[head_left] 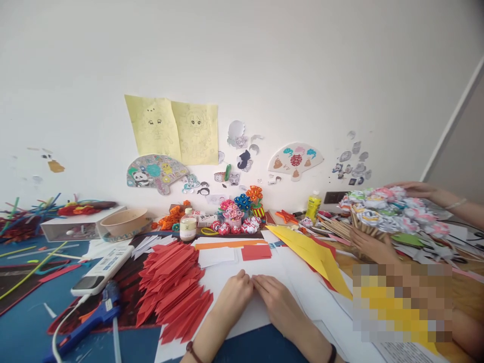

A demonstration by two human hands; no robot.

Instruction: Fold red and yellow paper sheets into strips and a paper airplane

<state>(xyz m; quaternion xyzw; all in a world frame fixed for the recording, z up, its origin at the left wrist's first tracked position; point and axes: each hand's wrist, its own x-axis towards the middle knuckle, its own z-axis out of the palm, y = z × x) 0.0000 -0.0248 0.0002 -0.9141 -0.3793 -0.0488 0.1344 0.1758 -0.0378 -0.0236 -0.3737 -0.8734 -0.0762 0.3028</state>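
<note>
Both hands meet fingertip to fingertip on white paper (227, 282) at six o'clock, left hand (231, 298) and right hand (278, 302) pressing it flat, gripping nothing. Folded red strips (172, 287) pile at nine o'clock; another person's hands hold paper flowers (393, 212) at two o'clock.

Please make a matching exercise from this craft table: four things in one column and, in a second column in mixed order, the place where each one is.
Things:
1. glue gun
2. folded red papers
3. yellow paper sheet
4. beige bowl

Places:
A. just left of the left hand, in a pile
B. at the back left of the table, beside a white box
C. on the blue mat, at the near left
D. right of the right hand, pointing toward the colourful paper flowers

Pairs: 1-C, 2-A, 3-D, 4-B
</note>
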